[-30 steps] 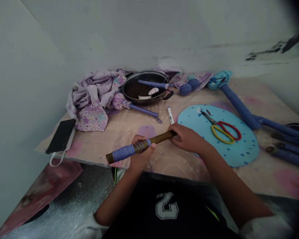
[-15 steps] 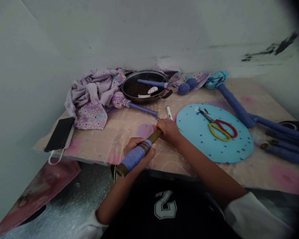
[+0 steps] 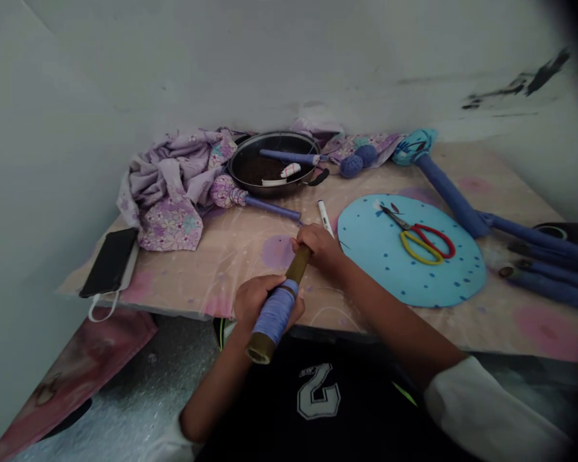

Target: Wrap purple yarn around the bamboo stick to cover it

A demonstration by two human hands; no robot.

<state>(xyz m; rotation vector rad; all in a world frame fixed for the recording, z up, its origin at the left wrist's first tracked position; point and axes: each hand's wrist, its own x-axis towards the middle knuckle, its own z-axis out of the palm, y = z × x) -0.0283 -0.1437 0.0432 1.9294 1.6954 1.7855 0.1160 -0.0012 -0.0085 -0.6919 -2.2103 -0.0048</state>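
A brown cardboard tube (image 3: pixel 261 346), partly wound with blue-purple yarn (image 3: pixel 275 314), slants over the front edge of the table with its hollow end toward me. My left hand (image 3: pixel 255 298) is wrapped round the yarn-covered middle. Farther up, my right hand (image 3: pixel 319 247) closes round the bare far end, whose tip is hidden by the fingers. Just beyond the right hand lies a white marker (image 3: pixel 324 217). To its right, red-and-yellow-handled scissors (image 3: pixel 421 242) rest on a light blue dotted disc (image 3: pixel 376 256).
At the back stands a black pan (image 3: pixel 250 170) holding a yarn-wrapped stick. Yarn balls (image 3: pixel 359 160), floral cloth (image 3: pixel 173 192) and a cloth-headed stick (image 3: pixel 270 208) lie near it. A black notebook-like case (image 3: pixel 110 262) sits left; several wrapped tubes (image 3: pixel 549 282) lie right.
The tube's near end has swung right and slightly down, now pointing more steeply toward me. Both hands keep their hold on it. The whole view has shifted slightly.
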